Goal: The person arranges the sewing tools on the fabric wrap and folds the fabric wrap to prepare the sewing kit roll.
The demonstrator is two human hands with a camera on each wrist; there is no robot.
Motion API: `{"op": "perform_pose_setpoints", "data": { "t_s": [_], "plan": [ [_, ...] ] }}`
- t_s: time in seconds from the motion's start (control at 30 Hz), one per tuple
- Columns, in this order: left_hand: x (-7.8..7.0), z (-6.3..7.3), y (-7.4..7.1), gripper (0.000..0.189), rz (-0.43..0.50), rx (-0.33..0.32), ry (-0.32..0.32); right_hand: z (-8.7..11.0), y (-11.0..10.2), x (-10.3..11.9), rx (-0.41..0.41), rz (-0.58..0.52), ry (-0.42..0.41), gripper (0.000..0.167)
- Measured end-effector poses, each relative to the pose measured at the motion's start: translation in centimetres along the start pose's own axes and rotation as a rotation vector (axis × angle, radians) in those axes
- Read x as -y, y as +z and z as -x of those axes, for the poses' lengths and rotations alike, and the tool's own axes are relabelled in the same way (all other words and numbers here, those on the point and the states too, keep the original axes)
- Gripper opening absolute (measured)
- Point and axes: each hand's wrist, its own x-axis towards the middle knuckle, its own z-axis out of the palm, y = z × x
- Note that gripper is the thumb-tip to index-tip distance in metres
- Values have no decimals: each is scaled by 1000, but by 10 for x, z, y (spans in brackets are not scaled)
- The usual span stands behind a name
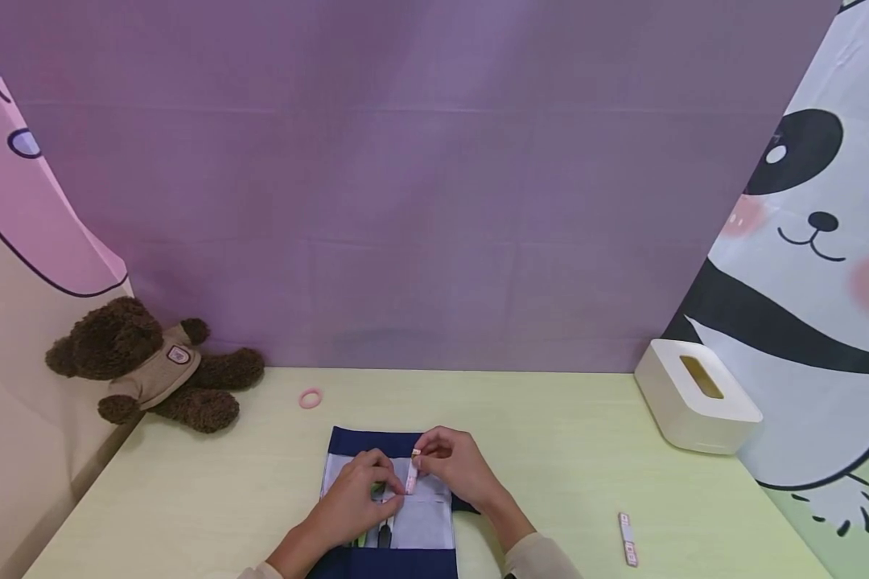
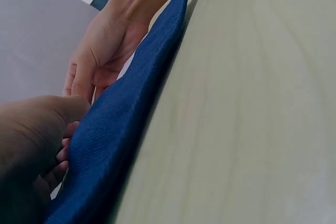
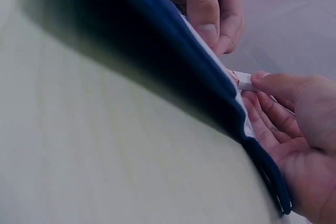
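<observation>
A navy fabric case (image 1: 384, 442) lies unfolded on the table, its pale lining (image 1: 423, 523) sewn into pockets. My right hand (image 1: 459, 466) pinches a slim white stick with pink markings (image 1: 411, 476) between thumb and fingers, held upright over the lining. The same stick (image 3: 243, 80) shows at the case's edge in the right wrist view. My left hand (image 1: 358, 494) pinches the lining by a pocket edge, thumb and forefinger close to the stick's lower end. A dark-ended slim item (image 1: 385, 535) and a green item (image 1: 362, 540) sit in the left pockets, partly hidden by that hand.
A second slim pink-and-white stick (image 1: 628, 539) lies on the table at the right. Toward the back right stands a white tissue box (image 1: 695, 402). A pink ring (image 1: 310, 398) is behind the case, and a brown teddy bear (image 1: 159, 362) lies at the back left.
</observation>
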Motion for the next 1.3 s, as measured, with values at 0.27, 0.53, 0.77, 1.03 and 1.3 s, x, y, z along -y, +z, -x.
{"op": "perform_pose_setpoints", "data": {
  "t_s": [0.27, 0.53, 0.77, 1.03, 1.3],
  "plan": [
    [-4, -1, 2, 11, 8, -24, 19, 0, 0, 0, 15, 6, -8, 17],
    [-3, -5, 5, 12, -44, -7, 52, -1, 0, 1, 25, 37, -4, 15],
    [-3, -4, 5, 12, -33, 11, 29, -2, 0, 1, 43, 62, -7, 14],
    [-2, -2, 7, 13, -11, 11, 30, -1, 0, -1, 85, 113, 7, 12],
    [-1, -2, 6, 12, -5, 4, 45, 1, 1, 2, 147, 146, -1, 10]
  ]
}}
